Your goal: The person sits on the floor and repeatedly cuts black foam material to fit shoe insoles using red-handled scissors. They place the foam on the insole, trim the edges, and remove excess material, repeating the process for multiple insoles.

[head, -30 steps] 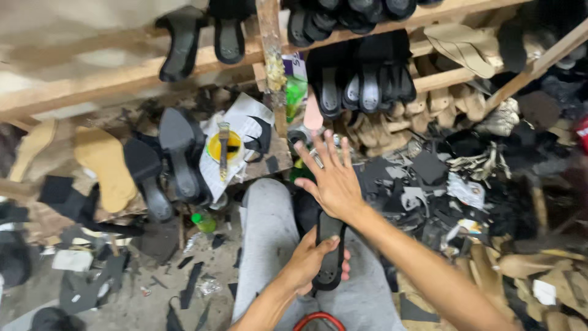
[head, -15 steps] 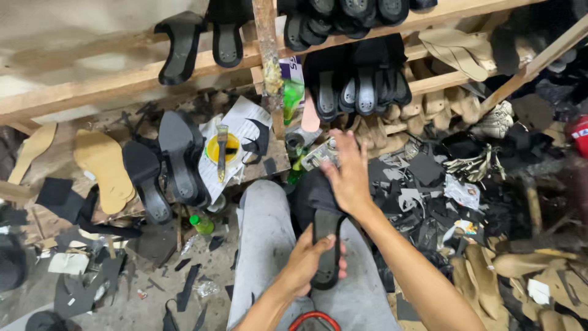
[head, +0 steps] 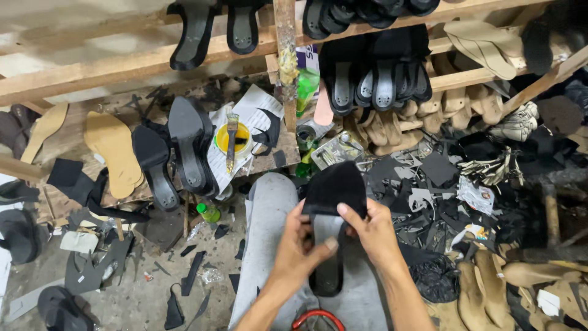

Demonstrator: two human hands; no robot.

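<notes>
A black shoe sole (head: 326,270) lies along my lap between my knees. A black fabric piece (head: 335,187) is laid over its front end. My left hand (head: 299,242) grips the sole's left edge, thumb across the middle. Fingers of my right hand (head: 373,230) pinch the lower right corner of the black piece and press it to the sole. Both forearms come up from the bottom edge.
An open yellow glue tin with a brush (head: 234,138) stands on white paper ahead. Black soles (head: 187,147) and tan insoles (head: 113,150) lie to the left. Wooden racks (head: 122,64) hold more soles (head: 380,79). Black scraps (head: 422,184) cover the floor at right. A small green bottle (head: 209,212) sits nearby.
My right hand, spread open a second ago, picked up the black piece, brought it down and now pinches it over the sole's front. The left hand kept its hold on the sole.
</notes>
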